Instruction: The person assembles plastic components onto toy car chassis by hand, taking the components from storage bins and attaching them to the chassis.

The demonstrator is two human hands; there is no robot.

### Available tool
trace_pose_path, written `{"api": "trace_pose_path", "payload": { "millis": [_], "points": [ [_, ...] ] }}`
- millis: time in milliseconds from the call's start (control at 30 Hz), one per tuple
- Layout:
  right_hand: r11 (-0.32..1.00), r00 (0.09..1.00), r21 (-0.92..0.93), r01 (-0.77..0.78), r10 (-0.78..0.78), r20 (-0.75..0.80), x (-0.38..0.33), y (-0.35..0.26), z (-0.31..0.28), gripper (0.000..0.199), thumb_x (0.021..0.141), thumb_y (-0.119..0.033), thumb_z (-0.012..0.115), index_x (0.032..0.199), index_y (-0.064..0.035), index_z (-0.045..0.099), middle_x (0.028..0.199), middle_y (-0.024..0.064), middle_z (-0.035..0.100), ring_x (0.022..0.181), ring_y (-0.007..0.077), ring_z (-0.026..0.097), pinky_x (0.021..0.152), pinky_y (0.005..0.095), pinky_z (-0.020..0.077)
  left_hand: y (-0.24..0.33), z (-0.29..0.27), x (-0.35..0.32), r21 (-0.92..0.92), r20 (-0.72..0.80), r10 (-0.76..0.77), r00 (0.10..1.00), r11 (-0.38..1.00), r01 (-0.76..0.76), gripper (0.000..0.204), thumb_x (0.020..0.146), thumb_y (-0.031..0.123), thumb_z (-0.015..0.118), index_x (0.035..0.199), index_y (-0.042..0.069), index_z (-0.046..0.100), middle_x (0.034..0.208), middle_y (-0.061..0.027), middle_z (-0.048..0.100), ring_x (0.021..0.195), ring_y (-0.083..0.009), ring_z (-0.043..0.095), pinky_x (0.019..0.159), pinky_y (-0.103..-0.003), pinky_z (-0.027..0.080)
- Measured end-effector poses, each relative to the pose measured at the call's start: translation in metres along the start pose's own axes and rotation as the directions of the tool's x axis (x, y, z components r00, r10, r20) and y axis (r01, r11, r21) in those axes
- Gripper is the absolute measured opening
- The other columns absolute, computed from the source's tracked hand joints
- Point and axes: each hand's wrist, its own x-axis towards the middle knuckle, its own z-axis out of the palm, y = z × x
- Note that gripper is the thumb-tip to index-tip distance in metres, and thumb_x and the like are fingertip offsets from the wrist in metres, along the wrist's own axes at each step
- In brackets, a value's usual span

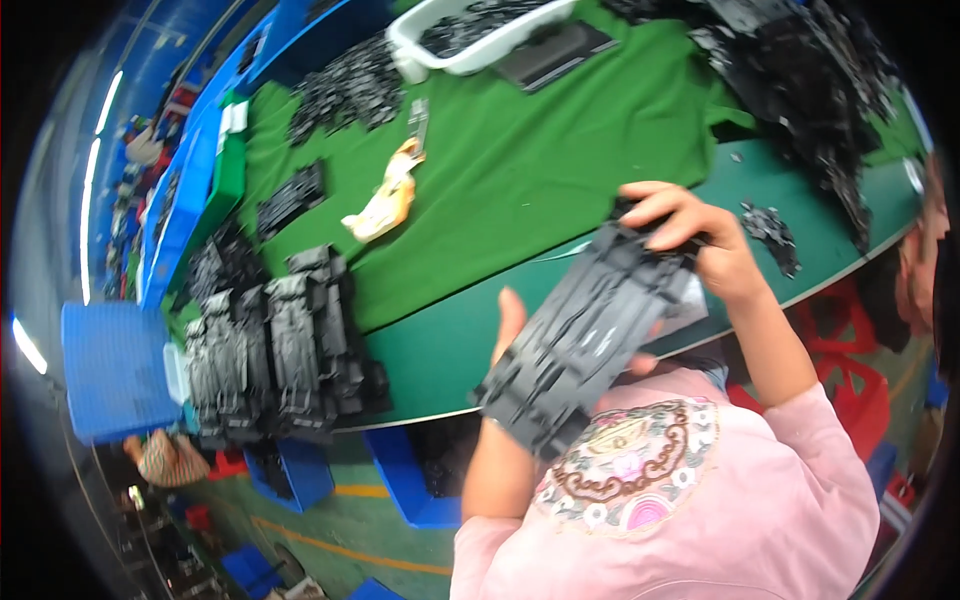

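I hold a stack of flat black plastic parts in front of my chest, tilted, above the near edge of the green table. My left hand grips the stack's left side, thumb up along its edge. My right hand clamps the upper right end, fingers curled over the top. My sleeves are pink.
Piles of stacked black parts stand at the table's left edge. More black parts lie at the back, and a heap at the right. A white tub, a yellow object, blue crates and red stools surround them.
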Motion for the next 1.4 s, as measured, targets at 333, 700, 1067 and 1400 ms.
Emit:
{"api": "trace_pose_path", "payload": {
  "millis": [333, 700, 1067, 1400],
  "points": [
    [0.614, 0.932, -0.720, -0.323, 0.075, -0.355, -0.009, -0.038, -0.067, 0.015, 0.068, 0.003, 0.055, 0.082, -0.0001, 0.053, 0.079, 0.0041, 0.052, 0.073, 0.0126, 0.051, 0.065, 0.0235, 0.0412, 0.002, -0.023, -0.004, 0.740, 0.039, 0.147, 0.988, 0.661, -0.127, 0.053, 0.068, 0.006, 0.055, 0.115, -0.005, 0.034, 0.106, -0.0271, 0.048, 0.101, -0.0347, 0.047, 0.089, -0.042, 0.034],
    [0.117, 0.824, -0.838, -0.534, 0.293, -0.484, -0.031, -0.028, -0.093, 0.012, 0.067, -0.007, 0.058, 0.074, -0.0031, 0.050, 0.075, 0.0076, 0.050, 0.071, 0.0250, 0.053, 0.063, 0.0340, 0.0413, -0.003, -0.024, 0.004, 0.837, 0.067, 0.571, 0.818, 0.415, -0.358, 0.065, 0.072, 0.011, 0.056, 0.127, 0.009, 0.022, 0.117, -0.0200, 0.040, 0.105, -0.0329, 0.043, 0.090, -0.043, 0.034],
    [0.220, 0.921, -0.896, -0.386, 0.150, -0.360, -0.004, -0.001, -0.128, 0.014, 0.067, 0.002, 0.056, 0.075, 0.0008, 0.046, 0.077, 0.0099, 0.046, 0.066, 0.0233, 0.047, 0.059, 0.0321, 0.0388, -0.002, -0.027, -0.004, 0.835, 0.073, 0.646, 0.760, 0.377, -0.400, 0.060, 0.074, 0.006, 0.052, 0.126, 0.003, 0.022, 0.116, -0.0254, 0.040, 0.108, -0.0283, 0.041, 0.090, -0.038, 0.034],
    [0.658, 0.833, -0.519, -0.545, 0.497, -0.243, -0.001, -0.026, -0.078, 0.004, 0.075, 0.002, 0.047, 0.079, 0.0015, 0.048, 0.068, 0.0040, 0.050, 0.061, 0.0098, 0.054, 0.050, 0.0206, 0.0436, -0.001, -0.033, -0.011, 0.839, 0.069, 0.681, 0.729, 0.356, -0.412, 0.059, 0.076, 0.006, 0.050, 0.126, 0.001, 0.020, 0.116, -0.0234, 0.040, 0.109, -0.0272, 0.040, 0.090, -0.036, 0.035]
  ]
}}
